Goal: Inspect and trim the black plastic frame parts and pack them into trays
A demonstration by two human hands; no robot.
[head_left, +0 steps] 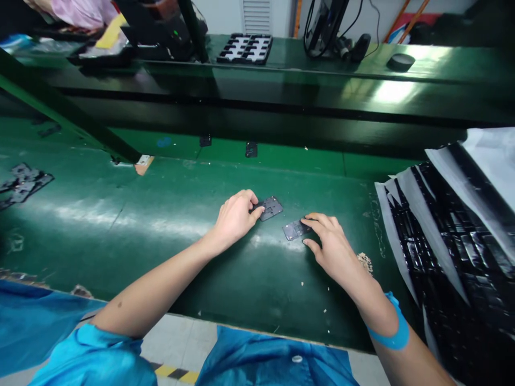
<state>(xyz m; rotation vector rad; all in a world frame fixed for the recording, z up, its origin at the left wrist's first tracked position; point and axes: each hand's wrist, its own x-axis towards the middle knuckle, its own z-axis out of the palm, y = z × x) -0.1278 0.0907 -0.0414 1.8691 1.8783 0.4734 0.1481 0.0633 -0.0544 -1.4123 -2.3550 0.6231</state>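
Observation:
My left hand (237, 215) is closed on a dark, flat, phone-sized plastic frame (272, 207), thumb over its left end. To the right, a second dark plastic frame (293, 229) lies on the green bench. My right hand (330, 241) reaches over that frame's right end with the fingertips touching it. Its thumb is spread away below, so the hand looks open. Beside my right wrist is a small pile of pale bits (365, 262), partly hidden by the arm. Several similar bits lie scattered on the bench nearer me.
Black strips on white backing sheets (462, 230) cover the right side. At far left lies a heap of dark parts (24, 183). Two small black pieces sit under the raised shelf (289, 80), which holds a slotted tray (245, 49). A green post (72, 110) slants down at left.

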